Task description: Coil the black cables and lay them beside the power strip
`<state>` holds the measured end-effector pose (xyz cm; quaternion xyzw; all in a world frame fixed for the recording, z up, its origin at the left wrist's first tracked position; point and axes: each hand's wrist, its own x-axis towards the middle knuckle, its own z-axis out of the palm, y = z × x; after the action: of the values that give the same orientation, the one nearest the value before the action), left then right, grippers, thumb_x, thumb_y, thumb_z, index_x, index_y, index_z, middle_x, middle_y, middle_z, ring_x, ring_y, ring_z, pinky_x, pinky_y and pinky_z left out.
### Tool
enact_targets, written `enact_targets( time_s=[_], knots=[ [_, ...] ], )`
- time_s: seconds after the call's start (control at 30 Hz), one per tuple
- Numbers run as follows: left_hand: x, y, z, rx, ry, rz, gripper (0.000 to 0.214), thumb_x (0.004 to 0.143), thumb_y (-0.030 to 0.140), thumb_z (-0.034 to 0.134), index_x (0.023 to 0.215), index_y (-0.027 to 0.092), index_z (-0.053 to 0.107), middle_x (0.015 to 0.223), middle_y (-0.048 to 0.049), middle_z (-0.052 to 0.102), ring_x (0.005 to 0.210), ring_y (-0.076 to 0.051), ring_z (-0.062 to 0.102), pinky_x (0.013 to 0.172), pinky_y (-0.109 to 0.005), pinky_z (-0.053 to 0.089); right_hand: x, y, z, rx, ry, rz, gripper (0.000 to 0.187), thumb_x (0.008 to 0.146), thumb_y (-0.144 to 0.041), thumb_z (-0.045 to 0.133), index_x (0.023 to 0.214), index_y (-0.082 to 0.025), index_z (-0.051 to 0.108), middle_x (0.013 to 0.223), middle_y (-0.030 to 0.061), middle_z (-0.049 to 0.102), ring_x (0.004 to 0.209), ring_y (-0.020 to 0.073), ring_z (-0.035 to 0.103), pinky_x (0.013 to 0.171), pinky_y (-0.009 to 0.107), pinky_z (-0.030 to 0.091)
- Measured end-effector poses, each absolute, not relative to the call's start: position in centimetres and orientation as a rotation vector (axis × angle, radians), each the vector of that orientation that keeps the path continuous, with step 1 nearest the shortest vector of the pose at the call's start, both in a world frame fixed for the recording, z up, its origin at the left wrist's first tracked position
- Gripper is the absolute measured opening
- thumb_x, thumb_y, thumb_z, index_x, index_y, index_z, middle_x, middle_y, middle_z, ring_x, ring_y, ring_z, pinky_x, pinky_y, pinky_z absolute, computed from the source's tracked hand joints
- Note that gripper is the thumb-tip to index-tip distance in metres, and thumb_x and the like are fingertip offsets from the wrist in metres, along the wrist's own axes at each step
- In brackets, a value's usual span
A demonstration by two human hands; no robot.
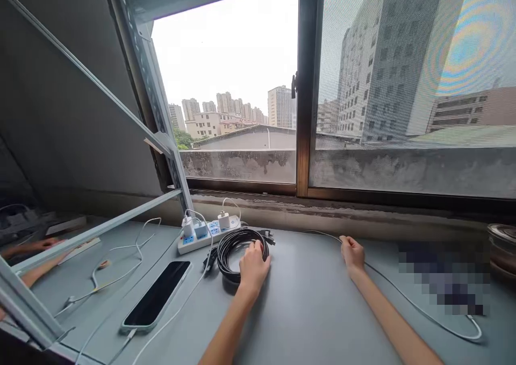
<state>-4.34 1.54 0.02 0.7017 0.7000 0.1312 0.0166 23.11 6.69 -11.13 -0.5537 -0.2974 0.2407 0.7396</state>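
Observation:
My left hand [253, 265] rests on a coiled black cable [229, 249] on the grey desk [306, 306], fingers curled over the coil's right side. My right hand [353, 253] is closed on a thin white cable [423, 308] that runs back toward the window and forward to the right along my forearm. A white power strip [194, 240] with plugged-in chargers lies just left of the coil.
A phone [158, 295] lies screen up at the left with a cable plugged in. More white cables [116, 268] trail across the left of the desk. Metal shelf struts [100, 228] cross the left side. A round metal object [502, 247] sits at far right. Another person's arm [34, 271] shows at left.

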Motion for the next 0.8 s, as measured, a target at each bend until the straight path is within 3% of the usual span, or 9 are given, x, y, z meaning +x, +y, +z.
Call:
enact_targets(
  time_s=[0.17,0.43,0.63,0.8],
  knots=[
    [-4.2,1.8,-0.7,2.105,2.196,0.324,0.031,0.085,0.025,0.051,0.114,0.014,0.051,0.114,-0.013,0.06,0.106,-0.026,0.059,0.076,-0.032,0.042,23.2,6.3,-11.2,-1.306,-0.666,0.58,0.027,0.09,-0.038,0.055,0.089,-0.012,0.06,0.073,-0.0023,0.058,0.055,0.0066,0.053,0.049,0.02,0.046],
    [-4.9,2.0,-0.5,2.054,2.206,0.303,0.039,0.084,0.022,0.052,0.121,0.015,0.048,0.117,-0.0134,0.06,0.108,-0.027,0.059,0.078,-0.032,0.041,23.4,6.4,-11.3,-1.379,-0.667,0.596,0.026,0.09,-0.037,0.055,0.097,-0.012,0.06,0.083,0.0004,0.061,0.065,0.0094,0.058,0.056,0.023,0.05],
    [-5.9,2.0,0.2,2.03,2.224,0.374,0.023,0.083,0.035,0.055,0.097,0.017,0.06,0.101,-0.0083,0.066,0.097,-0.025,0.063,0.07,-0.03,0.042,23.3,6.4,-11.2,-1.391,-0.694,0.568,0.027,0.091,-0.037,0.054,0.098,-0.012,0.06,0.086,0.0011,0.061,0.068,0.0105,0.059,0.058,0.024,0.051],
    [-5.6,1.7,0.5,2.087,2.279,0.441,0.03,0.092,0.039,0.042,0.089,0.018,0.064,0.099,-0.0073,0.065,0.094,-0.024,0.063,0.067,-0.03,0.042,23.3,6.4,-11.2,-1.374,-0.752,0.493,0.028,0.091,-0.039,0.054,0.094,-0.012,0.06,0.08,-0.0002,0.06,0.062,0.0088,0.057,0.055,0.023,0.049]
  ],
)
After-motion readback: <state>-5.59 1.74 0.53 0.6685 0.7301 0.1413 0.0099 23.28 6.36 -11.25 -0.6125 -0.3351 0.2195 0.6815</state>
